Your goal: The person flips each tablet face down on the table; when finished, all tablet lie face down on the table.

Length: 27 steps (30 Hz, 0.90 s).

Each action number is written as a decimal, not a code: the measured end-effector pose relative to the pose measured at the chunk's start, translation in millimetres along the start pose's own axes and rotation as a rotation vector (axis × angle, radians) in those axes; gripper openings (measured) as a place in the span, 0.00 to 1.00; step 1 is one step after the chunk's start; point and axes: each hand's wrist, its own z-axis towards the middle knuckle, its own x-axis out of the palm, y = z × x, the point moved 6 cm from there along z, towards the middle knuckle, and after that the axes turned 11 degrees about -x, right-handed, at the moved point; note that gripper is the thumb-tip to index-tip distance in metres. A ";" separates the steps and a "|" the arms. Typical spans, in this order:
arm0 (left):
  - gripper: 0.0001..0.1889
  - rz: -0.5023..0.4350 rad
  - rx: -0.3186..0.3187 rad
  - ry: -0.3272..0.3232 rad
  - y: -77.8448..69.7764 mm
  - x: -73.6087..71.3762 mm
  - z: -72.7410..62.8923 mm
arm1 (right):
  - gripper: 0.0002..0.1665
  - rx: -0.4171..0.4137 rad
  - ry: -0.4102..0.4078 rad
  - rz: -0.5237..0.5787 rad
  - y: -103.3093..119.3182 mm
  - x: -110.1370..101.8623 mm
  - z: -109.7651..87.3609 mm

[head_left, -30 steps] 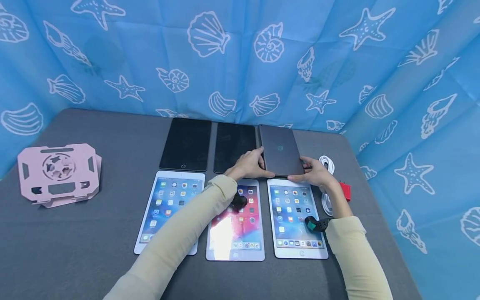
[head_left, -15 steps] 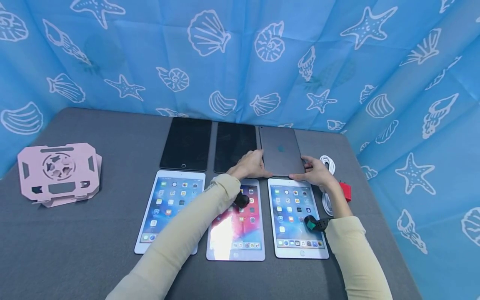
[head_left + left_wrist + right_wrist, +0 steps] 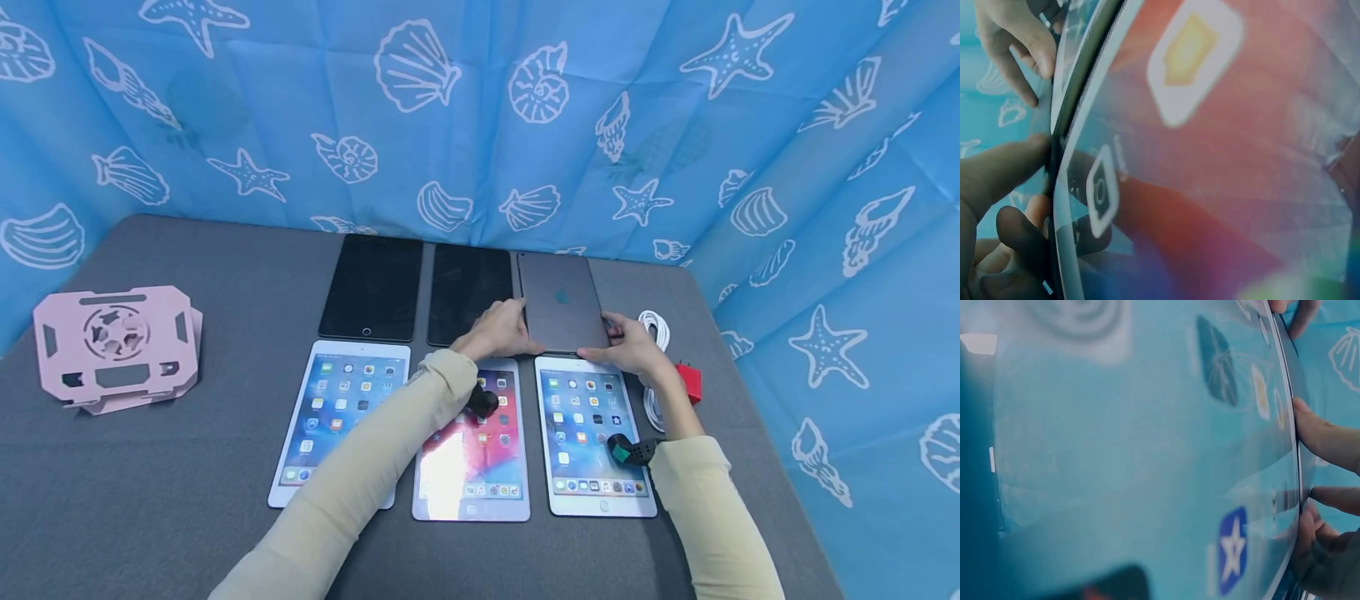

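Observation:
A grey tablet [image 3: 561,302] lies face down in the back row at the right, an apple logo on its back. My left hand [image 3: 501,330] grips its near left corner, thumb along the front edge and fingers at the side. At the opposite near corner, my right hand [image 3: 632,342] holds it in the same way. The left wrist view shows the thumb and curled fingers of my left hand [image 3: 1004,187] at the tablet's thin edge. In the right wrist view, the right thumb [image 3: 1329,437] meets that edge, with fingers below.
Two black-screened tablets [image 3: 375,287] lie left of the grey one. In front are three white tablets with lit screens [image 3: 592,433], under my forearms. A coiled white cable [image 3: 656,329] and red charger [image 3: 688,383] sit at right, a pink stand [image 3: 116,346] far left. A blue curtain [image 3: 480,108] hangs behind.
The grey tablet's far edge has shifted slightly toward me and its back looks lighter, lying flatter. Both hands have kept their hold with barely any movement.

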 end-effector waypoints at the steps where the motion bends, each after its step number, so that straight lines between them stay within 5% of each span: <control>1: 0.48 -0.007 0.025 -0.002 0.4 -1.3 -1.7 | 0.57 -0.001 -0.004 -0.006 1.4 0.5 -0.3; 7: 0.44 -0.038 0.130 -0.005 10.2 -17.1 -18.4 | 0.55 -0.041 -0.033 -0.017 15.1 2.0 -4.7; 21: 0.46 0.179 0.064 -0.147 51.5 -89.5 -55.9 | 0.51 -0.221 -0.041 0.000 72.4 18.8 -6.3; 27: 0.49 0.203 0.056 -0.166 65.8 -108.2 -68.7 | 0.51 -0.271 -0.026 0.019 94.9 29.9 -3.9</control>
